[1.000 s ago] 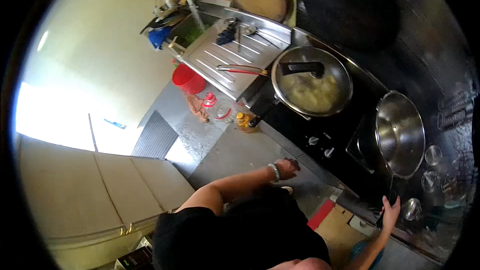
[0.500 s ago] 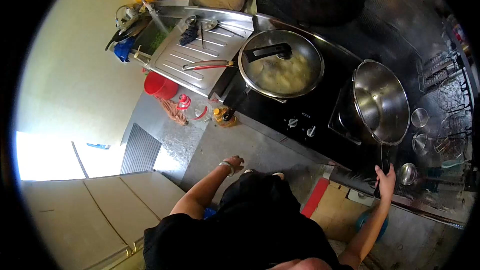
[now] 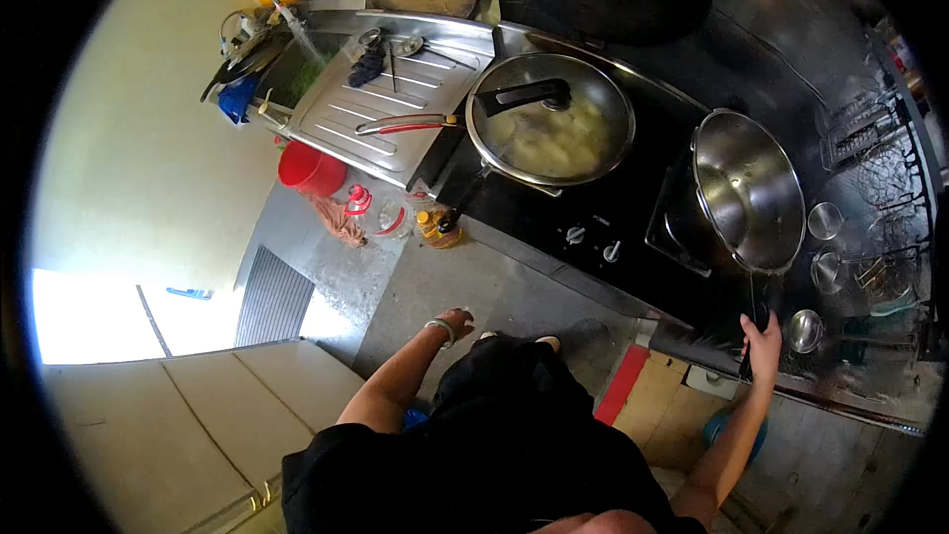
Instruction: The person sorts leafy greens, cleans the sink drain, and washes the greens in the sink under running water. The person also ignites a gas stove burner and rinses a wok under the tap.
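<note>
My right hand is closed around the black handle of a deep stainless steel pot. The pot sits over the right burner, tilted so that its shiny inside faces me, with a little moisture or residue in it. My left hand, a bracelet on its wrist, hangs over the floor with loosely bent fingers and nothing in it. On the left burner stands a frying pan under a glass lid with a black handle; pale yellowish food shows through the glass. A red-and-metal handle reaches out over the drainboard.
Water runs from a tap into the sink, where greens lie. Utensils rest on the drainboard. A red bucket, a clear jug and an oil bottle stand on the floor. A ladle lies right of my right hand.
The view has shifted slightly. The pot has tilted or shifted a little, with my right hand still on its handle. My left hand stays low over the floor.
</note>
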`<state>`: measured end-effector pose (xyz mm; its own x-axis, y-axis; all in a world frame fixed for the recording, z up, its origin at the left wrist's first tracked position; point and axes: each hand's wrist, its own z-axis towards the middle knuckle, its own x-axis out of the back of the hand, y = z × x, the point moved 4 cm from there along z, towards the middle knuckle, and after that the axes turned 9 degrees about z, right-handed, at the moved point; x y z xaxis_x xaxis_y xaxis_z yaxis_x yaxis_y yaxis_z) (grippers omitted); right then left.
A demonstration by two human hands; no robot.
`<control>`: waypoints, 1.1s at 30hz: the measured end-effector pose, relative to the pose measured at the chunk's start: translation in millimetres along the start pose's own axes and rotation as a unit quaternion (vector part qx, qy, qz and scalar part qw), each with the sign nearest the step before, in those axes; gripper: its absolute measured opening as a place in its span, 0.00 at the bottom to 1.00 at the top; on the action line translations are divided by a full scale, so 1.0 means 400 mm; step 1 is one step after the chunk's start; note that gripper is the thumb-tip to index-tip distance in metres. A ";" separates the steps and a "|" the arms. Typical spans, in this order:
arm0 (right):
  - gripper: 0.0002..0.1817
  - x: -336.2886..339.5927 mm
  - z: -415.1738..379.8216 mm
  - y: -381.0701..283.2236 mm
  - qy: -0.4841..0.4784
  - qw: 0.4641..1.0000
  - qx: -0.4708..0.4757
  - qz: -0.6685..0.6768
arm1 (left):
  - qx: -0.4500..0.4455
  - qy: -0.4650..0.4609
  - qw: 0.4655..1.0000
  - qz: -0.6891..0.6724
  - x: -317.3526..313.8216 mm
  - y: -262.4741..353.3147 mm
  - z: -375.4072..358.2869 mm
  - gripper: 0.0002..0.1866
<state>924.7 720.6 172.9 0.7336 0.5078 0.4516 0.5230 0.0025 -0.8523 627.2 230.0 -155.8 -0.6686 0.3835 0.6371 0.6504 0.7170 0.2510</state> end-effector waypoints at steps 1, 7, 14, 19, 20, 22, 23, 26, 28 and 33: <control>0.27 0.002 0.005 0.009 -0.003 1.000 -0.002 0.003 | 0.004 -0.009 1.000 0.000 0.010 0.008 -0.009 0.21; 0.28 0.018 0.007 0.045 0.007 1.000 0.022 -0.007 | -0.223 0.057 0.969 -0.091 0.243 0.285 -0.089 0.19; 0.23 0.026 -0.003 0.050 0.019 0.999 0.022 -0.037 | -0.467 0.278 0.833 -0.104 0.780 0.657 -0.199 0.12; 0.26 0.037 0.015 0.058 0.022 0.994 0.084 -0.062 | -0.360 0.414 0.833 -0.080 1.136 0.871 -0.076 0.14; 0.27 0.039 0.005 0.036 0.033 0.992 0.088 -0.082 | -0.341 0.394 0.851 -0.068 1.195 0.922 -0.032 0.14; 0.29 0.042 -0.009 0.050 0.047 0.988 0.094 -0.110 | -0.325 0.441 0.836 -0.011 1.291 1.019 0.069 0.16; 0.29 0.042 -0.004 0.070 0.052 0.986 0.102 -0.119 | -0.308 0.457 0.835 0.013 1.326 1.062 0.131 0.16; 0.31 0.039 0.004 0.059 0.053 0.987 0.085 -0.122 | -0.233 0.450 0.854 0.117 1.421 1.188 0.393 0.17; 0.31 0.049 0.009 0.089 0.046 0.991 0.057 -0.109 | -0.209 0.406 0.866 0.202 1.440 1.241 0.422 0.16; 0.32 0.049 0.003 0.097 0.016 0.998 -0.027 -0.048 | -0.211 0.226 0.846 0.434 1.482 1.339 0.513 0.14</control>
<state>958.8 731.9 148.4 0.6923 0.4798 0.5390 0.6129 0.0033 -0.7902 505.3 960.6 206.7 0.2721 0.3286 0.9044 0.9601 -0.0288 -0.2783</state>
